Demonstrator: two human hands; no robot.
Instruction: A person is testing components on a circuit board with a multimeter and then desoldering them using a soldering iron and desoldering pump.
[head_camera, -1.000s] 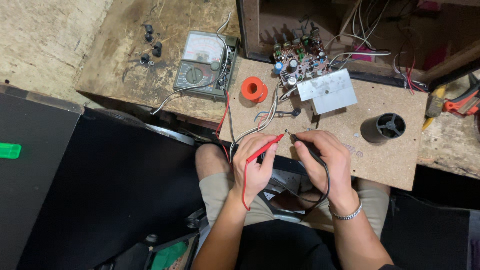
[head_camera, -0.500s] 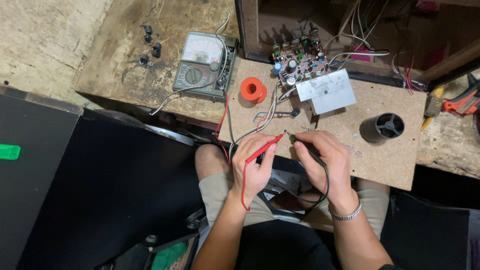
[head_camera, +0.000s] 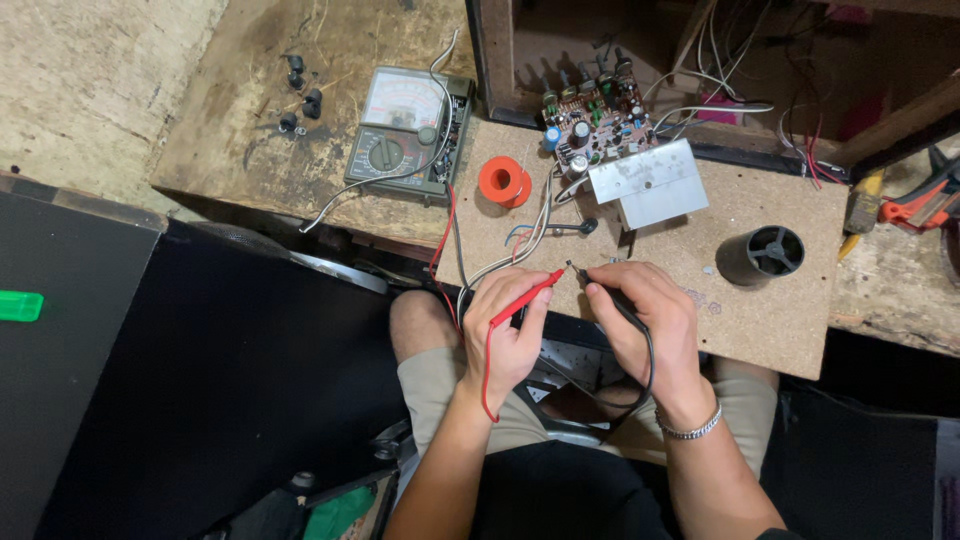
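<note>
Two hands bring a red and a black meter probe tip to tip over a chipboard panel.

On the worn wooden worktop (head_camera: 250, 150) at the left lie a few small black knobs (head_camera: 298, 95), and beside them an analogue multimeter (head_camera: 405, 135) with its dial face up. Its leads run down to the chipboard panel (head_camera: 780, 310), past an orange solder spool (head_camera: 505, 182). The left hand (head_camera: 508, 330) is closed around the red probe (head_camera: 524, 298), gripping it between thumb and fingers, tip pointing up and right. The right hand (head_camera: 645, 325) is clenched on the black probe (head_camera: 605, 295), tip aimed left (the two tips sit just beside each other, whether touching I cannot tell). Above them sits a circuit board (head_camera: 595, 125) with a metal heat sink (head_camera: 648, 185), and further right a black cylindrical part (head_camera: 760, 255).
</note>
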